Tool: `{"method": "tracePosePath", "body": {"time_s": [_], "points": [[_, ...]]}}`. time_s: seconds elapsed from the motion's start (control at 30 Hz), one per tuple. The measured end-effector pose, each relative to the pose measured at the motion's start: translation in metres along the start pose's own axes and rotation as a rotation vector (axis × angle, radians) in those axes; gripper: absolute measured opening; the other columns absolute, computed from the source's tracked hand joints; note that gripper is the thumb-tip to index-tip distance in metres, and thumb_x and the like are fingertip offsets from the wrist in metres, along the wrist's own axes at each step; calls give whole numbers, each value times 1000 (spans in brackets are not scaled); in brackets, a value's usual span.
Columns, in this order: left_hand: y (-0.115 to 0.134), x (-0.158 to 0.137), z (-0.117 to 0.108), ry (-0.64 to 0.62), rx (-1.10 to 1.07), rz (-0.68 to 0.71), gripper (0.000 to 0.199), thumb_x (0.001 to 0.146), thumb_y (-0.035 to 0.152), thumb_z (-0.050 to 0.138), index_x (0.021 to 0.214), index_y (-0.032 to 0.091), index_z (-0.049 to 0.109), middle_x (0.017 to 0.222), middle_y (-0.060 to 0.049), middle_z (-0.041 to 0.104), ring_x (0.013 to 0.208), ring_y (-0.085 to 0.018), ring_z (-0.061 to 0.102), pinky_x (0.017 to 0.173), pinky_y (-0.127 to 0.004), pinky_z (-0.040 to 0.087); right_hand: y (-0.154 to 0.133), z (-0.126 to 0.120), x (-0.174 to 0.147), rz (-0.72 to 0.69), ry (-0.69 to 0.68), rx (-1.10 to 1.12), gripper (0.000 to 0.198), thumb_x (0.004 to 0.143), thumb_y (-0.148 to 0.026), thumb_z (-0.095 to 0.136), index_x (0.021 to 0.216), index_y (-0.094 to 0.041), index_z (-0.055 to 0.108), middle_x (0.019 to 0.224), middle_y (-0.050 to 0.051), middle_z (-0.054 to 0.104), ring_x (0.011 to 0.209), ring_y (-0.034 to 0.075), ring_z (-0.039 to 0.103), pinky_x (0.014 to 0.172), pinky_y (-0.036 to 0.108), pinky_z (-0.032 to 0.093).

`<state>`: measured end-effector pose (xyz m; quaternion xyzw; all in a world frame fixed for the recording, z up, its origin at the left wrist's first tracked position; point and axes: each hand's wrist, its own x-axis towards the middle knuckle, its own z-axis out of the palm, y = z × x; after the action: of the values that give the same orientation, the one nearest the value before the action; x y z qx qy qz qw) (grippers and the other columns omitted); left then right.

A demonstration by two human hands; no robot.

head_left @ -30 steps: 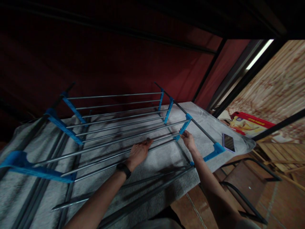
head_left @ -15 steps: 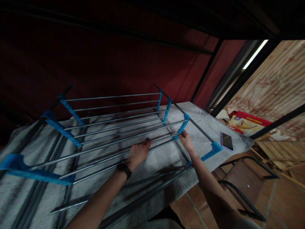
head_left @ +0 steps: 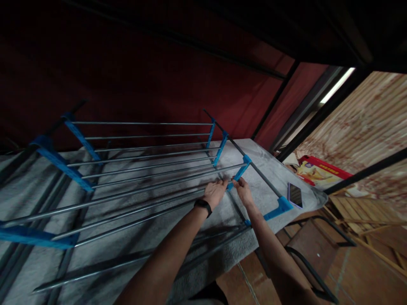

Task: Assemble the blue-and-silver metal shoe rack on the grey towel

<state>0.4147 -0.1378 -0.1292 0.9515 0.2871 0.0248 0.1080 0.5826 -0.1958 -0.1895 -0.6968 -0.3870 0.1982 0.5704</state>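
A rack of grey metal tubes and blue plastic brackets lies on a grey cloth. My left hand (head_left: 215, 192), with a dark band on its wrist, is closed around a metal tube (head_left: 165, 206) close to its right end. Right beside it, my right hand (head_left: 242, 190) pinches the blue bracket (head_left: 242, 170) where the tubes meet it. The fingertips of both hands almost touch. Another blue bracket (head_left: 278, 208) sits on the frame to the right of my right hand. A loose-ended tube (head_left: 92, 273) lies at the front left.
The grey cloth (head_left: 203, 262) covers the table. A phone (head_left: 295, 195) lies near its right edge. Beyond stand a red and yellow box (head_left: 324, 173), a wooden slatted piece (head_left: 359, 212) and a chair (head_left: 313, 241). A dark red curtain (head_left: 143, 84) hangs behind the rack.
My left hand has slid right along the tubes, up to the bracket beside my right hand. My right hand stays at the bracket. The view has shifted slightly.
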Motion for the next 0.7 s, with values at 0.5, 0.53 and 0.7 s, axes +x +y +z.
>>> {"method": "tracePosePath", "body": {"time_s": [0.5,0.53,0.7], "points": [[-13,3,31,22,-59,7,59,102,13,34,156,37,38,118,-8,72,108,-21,67,96,-36,47,9,1,-4,-26,-46,0,30,78,-44,59,97,-21,66,105,10,75,101,25,68,97,41,53],[-13,3,32,28,-57,4,59,102,12,34,156,36,38,118,-8,72,108,-20,67,96,-35,47,9,1,-5,-27,-42,6,30,78,-43,59,97,-21,66,105,10,75,101,25,68,96,41,53],[-11,4,20,20,-64,-4,62,101,10,35,156,38,38,117,-6,73,103,-20,69,92,-34,48,3,4,-7,-26,-37,28,28,76,-42,58,94,-22,65,100,10,76,97,25,69,90,38,56]]}}
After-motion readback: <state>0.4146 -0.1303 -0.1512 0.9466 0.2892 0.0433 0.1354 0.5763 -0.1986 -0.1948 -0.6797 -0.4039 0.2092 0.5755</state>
